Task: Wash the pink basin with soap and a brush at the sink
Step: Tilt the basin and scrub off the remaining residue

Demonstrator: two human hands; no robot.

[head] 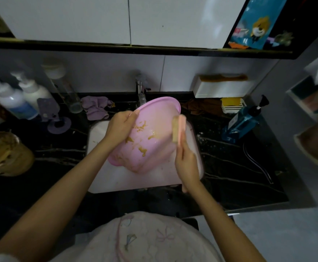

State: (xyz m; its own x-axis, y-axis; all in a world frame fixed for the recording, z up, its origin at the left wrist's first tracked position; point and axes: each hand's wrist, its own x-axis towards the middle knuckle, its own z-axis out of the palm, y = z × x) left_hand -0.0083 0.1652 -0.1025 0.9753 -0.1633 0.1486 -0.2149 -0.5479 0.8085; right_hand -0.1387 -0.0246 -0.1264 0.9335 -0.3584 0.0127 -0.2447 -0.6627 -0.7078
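Holds the pink basin [154, 137] tilted over the white sink [97, 167], just below the tap [140, 91]; grips its upper left rim with the left hand [120, 125], fingers curled over the edge; clasps the brush [179, 129] in the right hand [186, 163], bristles set against the basin's right side. Shows yellow-brown smears across the pink face; scrubbing judged hardly under way.

Risks: could slip from a one-handed hold on a wet rim and drop into the sink; could flick residue onto the dark counter [230, 157] under a hard stroke; could leave the far rim unscrubbed at this tilt.

Cannot confirm running water, nor soap on the brush; cannot tell whether inner or outer face is shown; right fingertips blurred; lower right edge of basin masked by the right hand.
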